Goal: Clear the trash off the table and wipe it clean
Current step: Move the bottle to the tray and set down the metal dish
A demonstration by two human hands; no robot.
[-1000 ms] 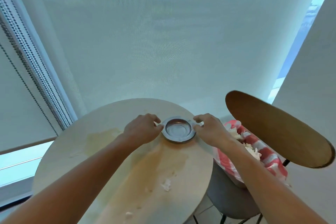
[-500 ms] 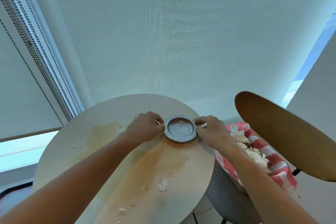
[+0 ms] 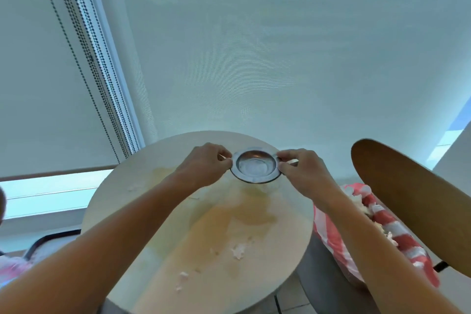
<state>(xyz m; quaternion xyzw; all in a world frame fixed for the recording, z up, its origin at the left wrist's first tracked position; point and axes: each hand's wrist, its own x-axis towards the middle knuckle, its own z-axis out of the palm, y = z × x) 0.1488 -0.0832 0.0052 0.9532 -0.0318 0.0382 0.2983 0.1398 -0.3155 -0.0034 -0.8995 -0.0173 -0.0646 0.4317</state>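
The task looks partly done, judging by how things lie. One round bench [image 3: 122,201] carries a tan spill [image 3: 229,214] across its middle and about four white scraps [image 3: 238,251] near its front, so both clearing and wiping are left.

Left of the dish [image 3: 256,166], the left hand [image 3: 204,167] pinches the rim, fingers [image 3: 224,158] curled narrow around the edge. The single metal dish sits at the far side of the bench; a faint shadow under it suggests it is just lifted, though I cannot tell for sure. Right of the dish, the right hand [image 3: 303,173] pinches the opposite rim the same way.

Further right of the dish, beside the bench, one red-and-white striped bag [image 3: 331,239] holds white crumpled trash, so some has likely been collected. One wooden chair back [image 3: 407,199] stands beyond the bag.
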